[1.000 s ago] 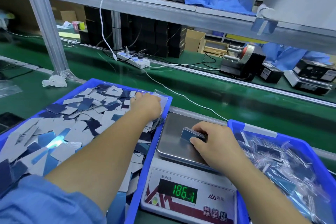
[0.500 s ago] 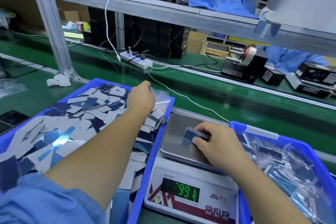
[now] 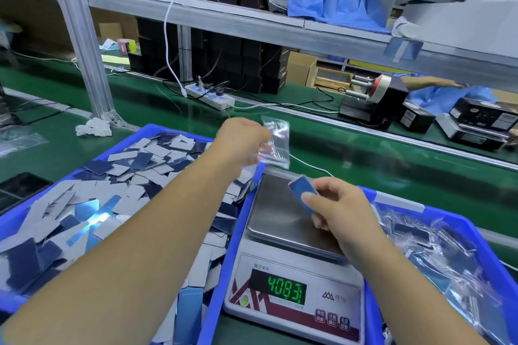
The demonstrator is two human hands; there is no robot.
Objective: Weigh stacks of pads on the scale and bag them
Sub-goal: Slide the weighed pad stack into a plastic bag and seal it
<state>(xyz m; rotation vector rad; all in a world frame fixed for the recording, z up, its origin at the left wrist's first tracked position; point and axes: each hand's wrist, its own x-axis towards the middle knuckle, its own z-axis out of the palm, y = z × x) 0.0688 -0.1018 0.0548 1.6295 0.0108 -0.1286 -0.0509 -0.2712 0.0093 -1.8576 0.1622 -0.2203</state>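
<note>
My right hand [image 3: 340,207] pinches a small stack of blue pads [image 3: 302,193], tilted just above the steel pan of the scale [image 3: 277,218]. The scale's green display [image 3: 284,290] reads 409.3. My left hand [image 3: 241,140] is raised above the far corner of the left bin and holds a small clear plastic bag [image 3: 276,140], which hangs to its right. The left blue bin [image 3: 157,130] is heaped with loose blue and grey pads [image 3: 134,176].
A right blue bin [image 3: 448,213] holds several bagged pads. Behind runs a green conveyor belt [image 3: 364,154] with a white cable, a power strip [image 3: 213,95], a tape dispenser [image 3: 370,95] and another scale [image 3: 482,123]. A metal post [image 3: 84,45] stands at the left.
My left hand rose from the pad bin with a clear bag. My right hand tilted the pad stack up off the scale pan. The display went from 186.1 to 99.1 to 409.3.
</note>
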